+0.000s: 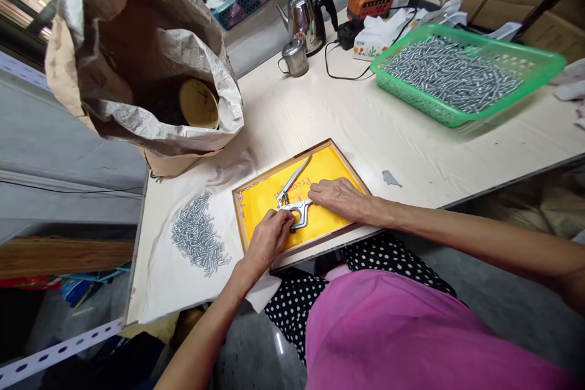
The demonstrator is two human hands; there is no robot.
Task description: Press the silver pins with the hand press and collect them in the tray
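Observation:
A silver hand tool (300, 209) with a long lever and a spring lies over a yellow sheet (329, 164) in a shallow cardboard tray (296, 160). My left hand (269, 233) is closed at the tool's lower left side, its fingertips pinched together by the ring-shaped part; what is between them is too small to make out. On the tool's right end, my right hand (338, 197) has its fingers closed. A few small metal pieces lie along the tray's left edge. Left of the tray, a pile of small metal pins (200, 234) rests on white cloth.
A green basket (457, 113) full of metal pins stands at the back right. A large paper sack (169, 149) with a round yellow container inside is at the back left. Behind are a metal kettle (307, 18), a metal cup (295, 58) and an orange battery (370, 3).

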